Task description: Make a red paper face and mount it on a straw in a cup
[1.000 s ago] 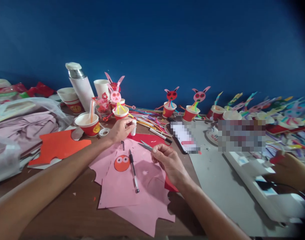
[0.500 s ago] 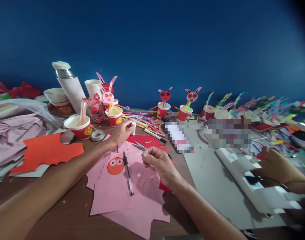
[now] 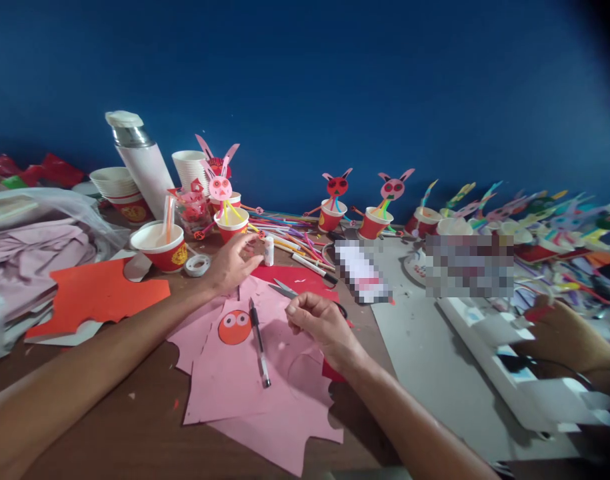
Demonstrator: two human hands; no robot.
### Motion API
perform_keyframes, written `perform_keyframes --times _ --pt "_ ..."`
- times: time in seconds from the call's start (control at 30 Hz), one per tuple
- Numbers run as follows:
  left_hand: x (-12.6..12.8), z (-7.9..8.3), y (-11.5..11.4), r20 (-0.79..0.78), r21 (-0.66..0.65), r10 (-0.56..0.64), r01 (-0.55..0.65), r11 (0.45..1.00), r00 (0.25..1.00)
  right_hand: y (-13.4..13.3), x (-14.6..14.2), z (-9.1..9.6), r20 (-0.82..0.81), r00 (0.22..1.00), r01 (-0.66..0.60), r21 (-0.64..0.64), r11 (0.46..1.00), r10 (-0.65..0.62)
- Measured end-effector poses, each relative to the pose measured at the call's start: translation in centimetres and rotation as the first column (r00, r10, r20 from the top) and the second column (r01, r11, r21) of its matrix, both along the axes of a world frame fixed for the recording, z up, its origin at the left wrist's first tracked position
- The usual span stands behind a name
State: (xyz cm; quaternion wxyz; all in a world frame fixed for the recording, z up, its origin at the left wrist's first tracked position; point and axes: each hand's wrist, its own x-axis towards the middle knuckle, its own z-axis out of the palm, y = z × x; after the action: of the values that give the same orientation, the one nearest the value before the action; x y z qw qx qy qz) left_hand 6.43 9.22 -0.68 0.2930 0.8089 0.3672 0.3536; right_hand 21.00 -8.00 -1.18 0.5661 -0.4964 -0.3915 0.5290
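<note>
My left hand (image 3: 233, 263) hovers over the far edge of the pink paper sheets (image 3: 245, 380), fingers spread, holding nothing. A small white glue stick (image 3: 269, 250) stands upright just right of its fingertips, apart from them. My right hand (image 3: 321, 325) rests on the pink paper with its fingers curled in a pinch; what it holds is too small to make out. Between the hands lie a black pen (image 3: 259, 341), a red round face with two white eyes (image 3: 235, 327) and a pair of scissors (image 3: 283, 289).
Red paper cups with rabbit figures (image 3: 231, 217) and loose coloured straws (image 3: 289, 237) line the blue wall. A cup with a straw (image 3: 161, 247), a tape roll (image 3: 197, 265), a white flask (image 3: 142, 163) and orange paper (image 3: 97, 297) sit left. Another person's hand (image 3: 567, 337) works at the right.
My left hand has let go of the glue stick, which now stands alone on the table, and the fingers have spread. The right hand has stayed pinched in place. The view shifted slightly.
</note>
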Motion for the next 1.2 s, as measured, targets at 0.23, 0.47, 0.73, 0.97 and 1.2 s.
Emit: perform_keyframes --times 0.23,0.47,0.73,0.97,1.2 --pt "-3.6 1.7 -6.5 -0.001 -0.284 -0.191 0.182 0.941 0.982 -0.1 -0.9 0.3 0.065 0.997 -0.030 -0.038 0.999 0.032" --pt "-3.9 1.8 -8.4 0.073 -0.568 -0.361 0.336 0.751 0.930 -0.1 -1.3 0.1 0.124 0.990 -0.062 -0.042 0.997 0.067" --pt "-3.7 2.5 -8.6 0.059 -0.530 -0.418 0.383 0.756 0.906 -0.3 -1.5 0.0 0.168 0.982 -0.085 -0.047 0.995 0.092" --pt "-3.4 2.5 -8.6 0.068 -0.541 -0.438 0.402 0.739 0.897 -0.2 -1.3 -0.6 0.150 0.983 -0.097 -0.048 0.994 0.103" --pt "-3.5 2.0 -8.7 0.083 -0.535 -0.412 0.389 0.750 0.908 -0.3 -1.5 -0.8 0.127 0.984 -0.116 -0.055 0.992 0.122"
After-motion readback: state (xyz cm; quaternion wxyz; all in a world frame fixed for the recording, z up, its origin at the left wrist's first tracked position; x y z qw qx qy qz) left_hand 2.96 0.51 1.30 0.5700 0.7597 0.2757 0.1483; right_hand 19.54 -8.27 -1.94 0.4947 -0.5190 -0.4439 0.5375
